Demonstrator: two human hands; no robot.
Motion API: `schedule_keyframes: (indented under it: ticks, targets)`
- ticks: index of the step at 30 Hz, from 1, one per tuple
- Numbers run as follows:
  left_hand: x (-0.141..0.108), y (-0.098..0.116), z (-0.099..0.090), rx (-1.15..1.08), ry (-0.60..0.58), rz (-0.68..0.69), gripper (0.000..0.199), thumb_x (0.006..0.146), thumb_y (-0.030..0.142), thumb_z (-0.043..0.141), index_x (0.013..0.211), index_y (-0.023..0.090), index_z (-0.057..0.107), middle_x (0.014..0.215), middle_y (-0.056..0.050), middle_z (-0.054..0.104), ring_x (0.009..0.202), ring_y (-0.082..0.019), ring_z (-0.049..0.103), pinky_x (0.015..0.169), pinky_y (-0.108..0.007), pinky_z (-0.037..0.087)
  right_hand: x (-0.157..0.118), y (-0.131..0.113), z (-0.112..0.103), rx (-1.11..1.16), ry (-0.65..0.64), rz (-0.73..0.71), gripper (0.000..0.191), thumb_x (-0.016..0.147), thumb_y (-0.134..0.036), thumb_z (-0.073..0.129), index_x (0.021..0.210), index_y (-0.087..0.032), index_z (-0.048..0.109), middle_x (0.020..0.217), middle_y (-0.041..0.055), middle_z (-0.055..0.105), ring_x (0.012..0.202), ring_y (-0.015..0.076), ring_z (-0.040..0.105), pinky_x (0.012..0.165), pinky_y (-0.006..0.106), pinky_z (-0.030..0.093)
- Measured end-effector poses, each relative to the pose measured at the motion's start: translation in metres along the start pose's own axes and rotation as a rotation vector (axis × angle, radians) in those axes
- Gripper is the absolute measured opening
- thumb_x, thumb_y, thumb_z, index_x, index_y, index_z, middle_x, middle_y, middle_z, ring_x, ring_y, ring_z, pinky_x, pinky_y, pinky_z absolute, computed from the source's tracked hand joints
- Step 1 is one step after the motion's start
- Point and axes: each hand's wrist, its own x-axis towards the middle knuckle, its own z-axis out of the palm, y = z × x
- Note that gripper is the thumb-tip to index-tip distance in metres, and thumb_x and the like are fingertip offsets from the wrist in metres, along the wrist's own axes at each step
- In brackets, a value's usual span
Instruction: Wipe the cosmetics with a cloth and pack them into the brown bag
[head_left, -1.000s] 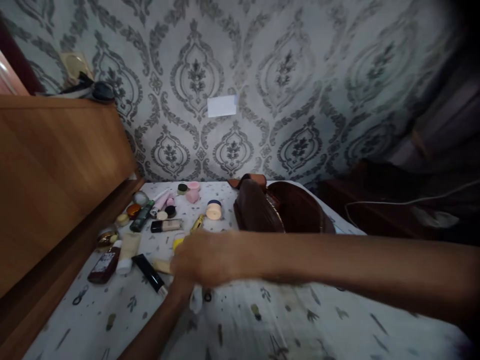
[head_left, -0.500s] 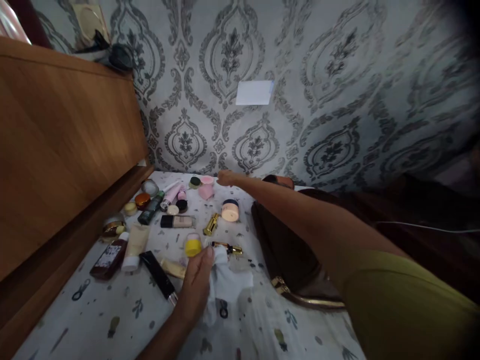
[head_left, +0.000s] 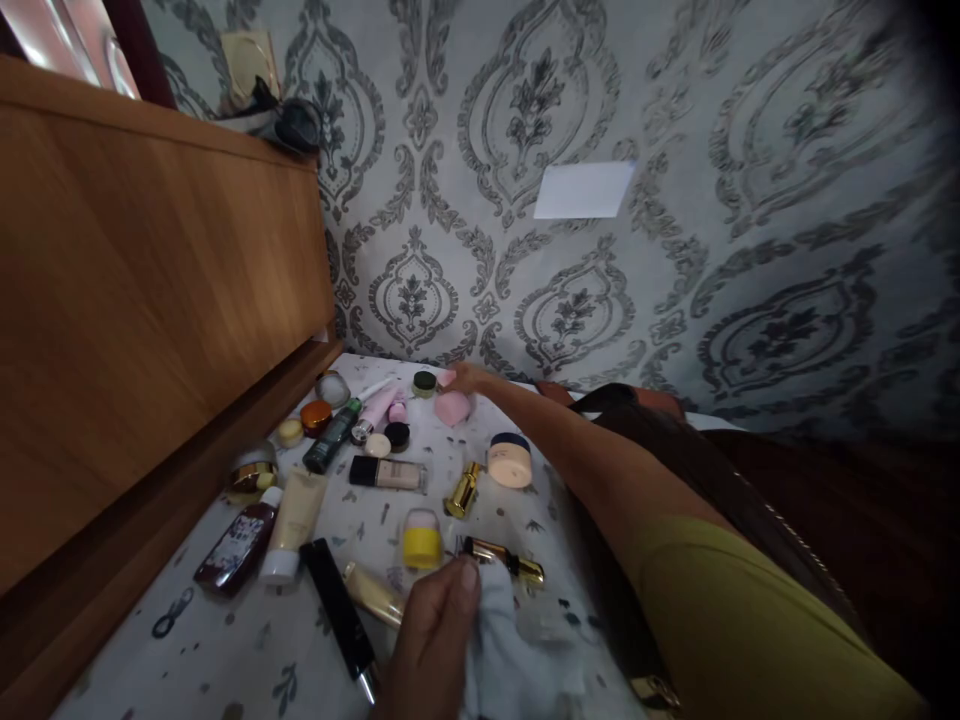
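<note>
Near the wall [head_left: 487, 230], the right hand [head_left: 466, 379] reaches for a pink item [head_left: 445, 378], finger closure indiscernible, a secure grasp apparently required next; the left hand [head_left: 433, 632] pinches pale cloth [head_left: 501, 635].

The head camera looks forward and down from close above the person's arms, across the patterned cloth [head_left: 247, 660] toward the papered wall [head_left: 480, 265], which it faces at a slight slant and which fills much of the upper view. Nearest are the left hand [head_left: 435, 640], cut by the bottom edge, and the right sleeve [head_left: 750, 610] at lower right; the right hand [head_left: 466, 377] appears smaller, farther off. The wooden cabinet [head_left: 165, 240] bounds the left side, and darkness shades the upper right corner.
</note>
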Motion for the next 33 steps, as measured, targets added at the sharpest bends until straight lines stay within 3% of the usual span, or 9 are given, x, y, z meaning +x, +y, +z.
schedule_keyframes:
  ticks: [6, 12, 15, 18, 21, 24, 26, 29, 33]
  targets:
    - [-0.01, 0.019, 0.012, -0.052, 0.001, -0.014, 0.063, 0.072, 0.071, 0.068, 0.1, 0.016, 0.076, 0.105, -0.011, 0.076, 0.112, -0.032, 0.064, 0.099, -0.038, 0.048, -0.019, 0.008, -0.007, 0.171, -0.119, 0.09, 0.035, 0.096, -0.036, 0.062, 0.125, -0.016, 0.059, 0.125, 0.0097, 0.061, 0.106, 0.0238, 0.064, 0.088, 0.044, 0.056]
    - [-0.011, 0.038, 0.004, -0.023, 0.155, -0.052, 0.061, 0.073, 0.069, 0.069, 0.106, 0.018, 0.074, 0.109, -0.009, 0.076, 0.113, -0.031, 0.065, 0.1, -0.04, 0.049, -0.074, 0.002, -0.053, 0.386, -0.011, 0.02, 0.031, 0.092, -0.032, 0.067, 0.117, -0.014, 0.063, 0.109, 0.008, 0.067, 0.089, 0.0181, 0.066, 0.076, 0.034, 0.058]
    - [-0.005, 0.045, -0.002, 0.027, 0.308, 0.204, 0.054, 0.084, 0.064, 0.06, 0.11, 0.018, 0.073, 0.109, -0.01, 0.076, 0.113, -0.03, 0.065, 0.103, -0.042, 0.048, -0.121, -0.008, -0.067, 0.488, 0.056, -0.096, 0.048, 0.078, -0.029, 0.08, 0.119, -0.013, 0.063, 0.098, 0.0077, 0.069, 0.078, 0.0163, 0.065, 0.065, 0.027, 0.056]
    - [-0.005, 0.049, -0.005, 0.041, 0.387, 0.447, 0.056, 0.093, 0.064, 0.044, 0.122, 0.022, 0.067, 0.121, -0.009, 0.071, 0.123, -0.027, 0.059, 0.106, -0.04, 0.045, -0.179, -0.022, -0.058, 0.537, 0.084, -0.2, 0.062, 0.068, -0.032, 0.084, 0.124, -0.015, 0.061, 0.099, 0.0057, 0.068, 0.081, 0.0164, 0.064, 0.065, 0.025, 0.053]
    - [-0.014, 0.054, -0.004, 0.076, 0.276, 0.555, 0.06, 0.093, 0.067, 0.039, 0.132, 0.026, 0.06, 0.134, -0.007, 0.064, 0.129, -0.024, 0.055, 0.109, -0.038, 0.042, -0.239, -0.037, -0.03, 0.523, 0.077, -0.257, 0.052, 0.057, -0.034, 0.088, 0.101, -0.015, 0.069, 0.084, 0.0016, 0.066, 0.076, 0.017, 0.06, 0.064, 0.026, 0.048]
    - [-0.025, 0.059, -0.001, 0.139, 0.084, 0.685, 0.061, 0.084, 0.073, 0.053, 0.118, 0.025, 0.07, 0.132, -0.006, 0.065, 0.133, -0.024, 0.05, 0.117, -0.037, 0.032, -0.286, -0.049, -0.002, 0.52, 0.091, -0.276, 0.037, 0.053, -0.03, 0.086, 0.08, -0.015, 0.066, 0.07, -0.002, 0.058, 0.068, 0.0153, 0.054, 0.062, 0.027, 0.042]
    - [-0.029, 0.062, 0.001, 0.151, 0.002, 0.715, 0.059, 0.08, 0.073, 0.059, 0.107, 0.023, 0.074, 0.127, -0.006, 0.068, 0.133, -0.025, 0.049, 0.12, -0.037, 0.027, -0.31, -0.051, 0.009, 0.539, 0.101, -0.284, 0.032, 0.056, -0.03, 0.083, 0.077, -0.015, 0.064, 0.067, -0.0033, 0.056, 0.065, 0.0138, 0.051, 0.06, 0.026, 0.04]
    - [-0.027, 0.062, 0.002, 0.111, -0.057, 0.609, 0.055, 0.086, 0.068, 0.054, 0.108, 0.021, 0.074, 0.118, -0.007, 0.072, 0.123, -0.025, 0.058, 0.112, -0.038, 0.039, -0.337, -0.046, 0.017, 0.727, 0.073, -0.319, 0.036, 0.062, -0.033, 0.081, 0.091, -0.016, 0.066, 0.079, -0.0011, 0.062, 0.072, 0.0151, 0.056, 0.064, 0.026, 0.044]
    - [-0.019, 0.052, 0.006, 0.01, -0.123, 0.409, 0.063, 0.09, 0.068, 0.045, 0.112, 0.016, 0.072, 0.106, -0.01, 0.076, 0.111, -0.028, 0.067, 0.096, -0.04, 0.052, -0.358, -0.04, 0.033, 1.296, -0.051, -0.331, 0.047, 0.062, -0.036, 0.083, 0.103, -0.02, 0.065, 0.097, 0.002, 0.066, 0.09, 0.0187, 0.061, 0.077, 0.03, 0.049]
